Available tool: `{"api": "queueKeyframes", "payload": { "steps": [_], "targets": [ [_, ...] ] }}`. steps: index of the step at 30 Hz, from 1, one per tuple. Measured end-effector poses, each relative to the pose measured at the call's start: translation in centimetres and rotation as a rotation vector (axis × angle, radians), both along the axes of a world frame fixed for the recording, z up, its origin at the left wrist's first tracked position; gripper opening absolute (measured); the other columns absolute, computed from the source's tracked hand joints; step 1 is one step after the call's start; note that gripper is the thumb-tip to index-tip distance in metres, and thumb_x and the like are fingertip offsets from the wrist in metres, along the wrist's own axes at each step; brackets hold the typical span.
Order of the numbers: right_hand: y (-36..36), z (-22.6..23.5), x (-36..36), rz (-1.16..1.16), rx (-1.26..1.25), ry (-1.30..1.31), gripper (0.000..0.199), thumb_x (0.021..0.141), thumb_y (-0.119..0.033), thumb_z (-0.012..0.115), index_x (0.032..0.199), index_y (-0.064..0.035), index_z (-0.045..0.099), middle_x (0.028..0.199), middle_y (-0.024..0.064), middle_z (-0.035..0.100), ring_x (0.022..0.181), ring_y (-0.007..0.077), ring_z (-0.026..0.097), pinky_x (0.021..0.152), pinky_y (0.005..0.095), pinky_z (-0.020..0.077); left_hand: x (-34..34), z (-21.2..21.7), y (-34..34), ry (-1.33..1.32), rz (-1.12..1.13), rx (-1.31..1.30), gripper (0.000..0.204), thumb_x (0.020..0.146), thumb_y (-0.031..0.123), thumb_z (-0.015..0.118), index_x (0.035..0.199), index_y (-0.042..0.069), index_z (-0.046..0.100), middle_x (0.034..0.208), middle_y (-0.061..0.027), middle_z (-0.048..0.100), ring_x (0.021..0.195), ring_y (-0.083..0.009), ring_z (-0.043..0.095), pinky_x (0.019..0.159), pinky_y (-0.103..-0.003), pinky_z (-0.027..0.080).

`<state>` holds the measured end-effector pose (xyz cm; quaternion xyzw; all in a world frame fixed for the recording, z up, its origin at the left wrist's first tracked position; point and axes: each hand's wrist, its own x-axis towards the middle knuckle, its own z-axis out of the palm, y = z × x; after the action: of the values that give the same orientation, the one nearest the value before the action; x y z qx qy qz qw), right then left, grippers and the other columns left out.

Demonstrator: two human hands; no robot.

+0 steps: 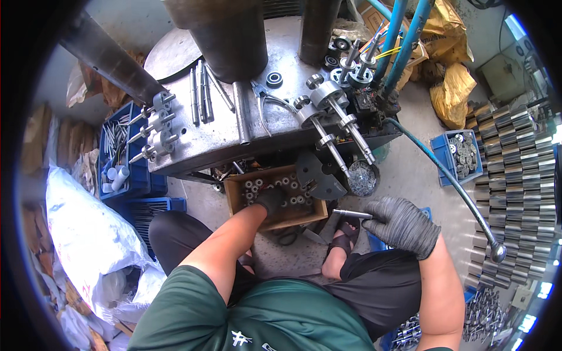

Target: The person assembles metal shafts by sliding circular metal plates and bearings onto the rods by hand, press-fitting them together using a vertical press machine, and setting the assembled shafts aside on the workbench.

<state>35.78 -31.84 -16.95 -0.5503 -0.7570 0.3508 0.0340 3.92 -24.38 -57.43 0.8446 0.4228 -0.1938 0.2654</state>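
My right hand (404, 227), in a grey knitted glove, is closed round one end of a slim metal shaft (352, 214). The shaft points left, held above my foot. My left hand (270, 200), in a dark glove, reaches down into an open cardboard box (275, 222) on the floor. Several small ring-shaped metal parts, like bearings (301, 199), lie in the box round that hand. The left fingers are hard to make out against the dark, so I cannot tell whether they grip anything.
Ahead stands a metal press table (175, 111) with loose shafts (202, 93), pliers (272, 105), a bearing (274, 79) and shafts carrying rotors (331, 99). A blue lever with a ball end (498, 252) crosses the right side. Blue crates (130, 158), a white sack (88, 234) and stacked cylinders (515, 193) surround me.
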Motion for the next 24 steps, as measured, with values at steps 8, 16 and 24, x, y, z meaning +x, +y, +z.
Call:
{"api": "queueKeyframes", "payload": {
  "steps": [8,16,24],
  "targets": [
    [-0.1,0.3,0.4,0.008,-0.017,-0.01,0.024,0.086,-0.023,0.071,0.101,-0.0046,0.068,0.091,0.0212,0.069,0.093,0.0417,0.067,0.081,0.0489,0.0549,1.8,1.6,-0.1,-0.19,0.001,-0.023,0.044,0.098,0.026,0.055,0.135,0.003,0.064,0.132,-0.0225,0.067,0.121,-0.0342,0.067,0.103,-0.042,0.053],
    [-0.4,-0.8,1.0,0.041,0.018,-0.003,0.03,0.086,-0.024,0.071,0.109,-0.0044,0.068,0.1,0.021,0.071,0.096,0.0416,0.068,0.084,0.0484,0.056,3.8,5.1,-0.5,-0.198,0.105,-0.173,0.062,0.099,0.046,0.056,0.144,0.005,0.057,0.14,-0.0232,0.062,0.129,-0.0361,0.061,0.111,-0.042,0.046],
    [-0.4,-0.4,0.7,0.031,0.03,-0.003,0.032,0.086,-0.024,0.072,0.11,-0.0033,0.068,0.101,0.0213,0.07,0.096,0.0424,0.068,0.084,0.0488,0.0558,4.6,5.8,-0.2,-0.244,0.088,-0.095,0.049,0.099,0.037,0.057,0.136,0.005,0.064,0.136,-0.0234,0.064,0.125,-0.0325,0.064,0.108,-0.041,0.049]
  ]
}}
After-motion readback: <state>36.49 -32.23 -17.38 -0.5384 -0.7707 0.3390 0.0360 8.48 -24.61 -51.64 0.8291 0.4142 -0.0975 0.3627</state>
